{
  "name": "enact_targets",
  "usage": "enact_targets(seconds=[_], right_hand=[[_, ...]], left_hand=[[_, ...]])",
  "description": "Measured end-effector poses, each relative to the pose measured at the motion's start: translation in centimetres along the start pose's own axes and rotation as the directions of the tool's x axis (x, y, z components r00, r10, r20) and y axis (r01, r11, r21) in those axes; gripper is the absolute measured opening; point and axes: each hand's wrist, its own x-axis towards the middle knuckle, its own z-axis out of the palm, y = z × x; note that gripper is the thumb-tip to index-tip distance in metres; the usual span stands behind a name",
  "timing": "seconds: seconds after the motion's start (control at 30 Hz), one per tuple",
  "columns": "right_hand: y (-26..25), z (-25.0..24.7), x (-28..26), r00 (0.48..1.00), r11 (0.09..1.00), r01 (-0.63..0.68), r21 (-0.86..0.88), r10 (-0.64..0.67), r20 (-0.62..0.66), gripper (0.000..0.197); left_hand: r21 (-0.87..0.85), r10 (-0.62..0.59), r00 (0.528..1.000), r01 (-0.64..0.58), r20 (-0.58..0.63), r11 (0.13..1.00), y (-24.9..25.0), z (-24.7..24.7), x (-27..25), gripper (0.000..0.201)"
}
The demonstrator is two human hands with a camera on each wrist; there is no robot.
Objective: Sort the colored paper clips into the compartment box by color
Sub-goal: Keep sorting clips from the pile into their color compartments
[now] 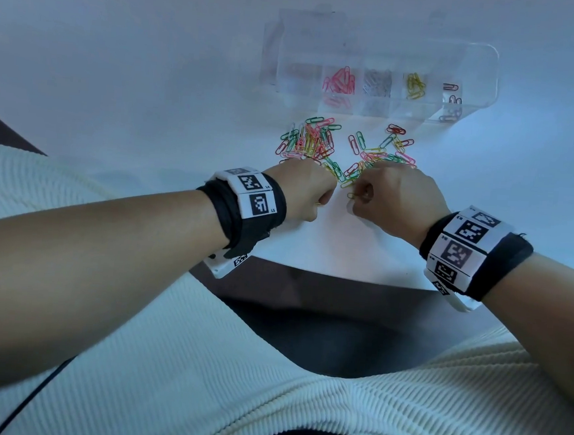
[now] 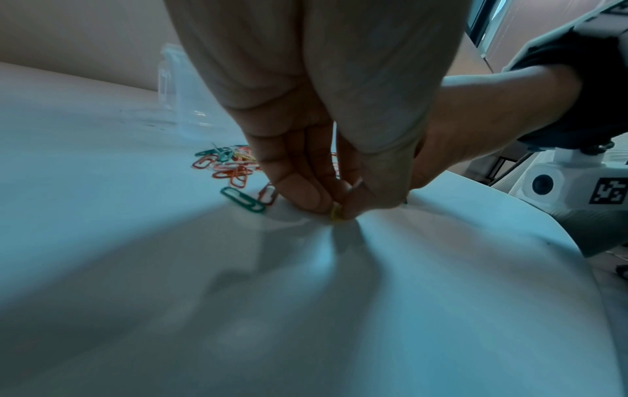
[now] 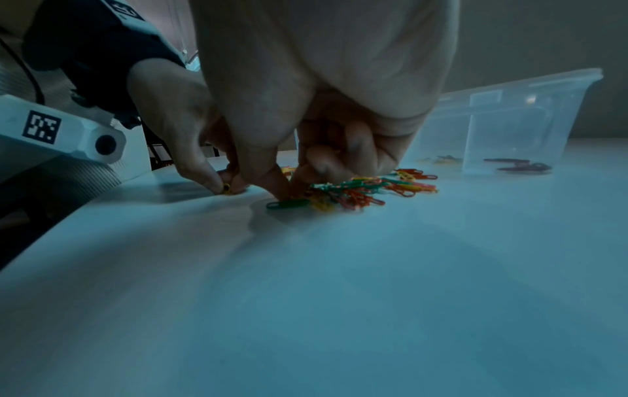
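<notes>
Loose paper clips in mixed colours lie in two heaps, one on the left (image 1: 308, 141) and one on the right (image 1: 383, 151), on the white table (image 1: 151, 86). Beyond them stands the clear compartment box (image 1: 490, 61), holding pink (image 1: 339, 80), silver (image 1: 377, 82), yellow (image 1: 415, 85) and dark clips (image 1: 451, 93) in separate cells. My left hand (image 2: 334, 208) pinches a yellow clip (image 2: 336, 215) against the table at the heaps' near edge. My right hand (image 3: 285, 194), fingers curled, pinches at a green clip (image 3: 289, 204) on the table just to the right of it.
The table's near edge (image 1: 309, 270) runs just behind both wrists, with my lap in a white ribbed garment below. Bare tabletop spreads to the left of the heaps. The box's open lid (image 1: 311, 23) lies behind it.
</notes>
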Motion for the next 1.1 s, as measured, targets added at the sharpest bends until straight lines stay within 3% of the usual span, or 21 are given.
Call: enact_targets(seconds=[0.13, 0.3, 0.53, 0.67, 0.77, 0.83, 0.87, 0.93, 1.0, 1.1], right_hand=[[-0.2, 0.0, -0.1, 1.0, 1.0, 0.003, 0.016, -0.003, 0.013, 0.008], [0.1, -1.1, 0.3, 0.999, 0.998, 0.044, -0.039, -0.044, 0.01, 0.009], [-0.4, -0.6, 0.1, 1.0, 0.995, 0.004, -0.102, -0.007, -0.029, 0.013], [-0.3, -0.1, 0.0, 0.998, 0.995, 0.007, -0.096, -0.013, -0.059, 0.016], [-0.1, -1.0, 0.3, 1.0, 0.993, -0.029, 0.113, 0.029, 0.004, 0.014], [0.0, -1.6, 0.8, 0.993, 0.93, -0.107, 0.352, 0.083, 0.081, 0.014], [0.0, -1.8, 0.9, 0.983, 0.855, -0.171, 0.489, 0.112, 0.149, 0.015], [-0.2, -2.1, 0.9, 0.941, 0.622, -0.317, 0.716, 0.113, 0.319, 0.018], [-0.4, -2.3, 0.9, 0.911, 0.461, -0.393, 0.796, 0.078, 0.405, 0.011], [-0.7, -2.7, 0.9, 0.883, 0.329, -0.459, 0.825, 0.071, 0.463, 0.014]], left_hand=[[-0.041, -0.012, 0.997, 0.009, -0.08, 0.999, 0.0, -0.6, 0.1, 0.016], [-0.274, -0.112, 0.957, 0.036, -0.268, 0.961, -0.6, -2.3, 0.5, 0.012], [-0.454, -0.258, 0.944, 0.141, -0.207, 0.88, -0.8, -2.4, 0.4, 0.028], [-0.349, -0.312, 0.907, 0.205, -0.284, 0.914, -0.5, -2.6, 0.4, 0.019], [-0.193, -0.321, 0.894, 0.271, -0.312, 0.943, -0.9, -2.5, 0.5, 0.017], [-0.175, -0.278, 0.918, 0.235, -0.284, 0.956, -1.2, -2.3, 0.5, 0.018], [-0.167, -0.266, 0.925, 0.226, -0.272, 0.96, -1.3, -2.2, 0.5, 0.019], [-0.14, -0.249, 0.931, 0.218, -0.268, 0.966, -1.3, -1.8, 0.4, 0.021], [-0.114, -0.243, 0.932, 0.219, -0.268, 0.969, -1.4, -1.5, 0.4, 0.021], [-0.097, -0.253, 0.931, 0.236, -0.264, 0.967, -1.6, -1.4, 0.4, 0.015]])
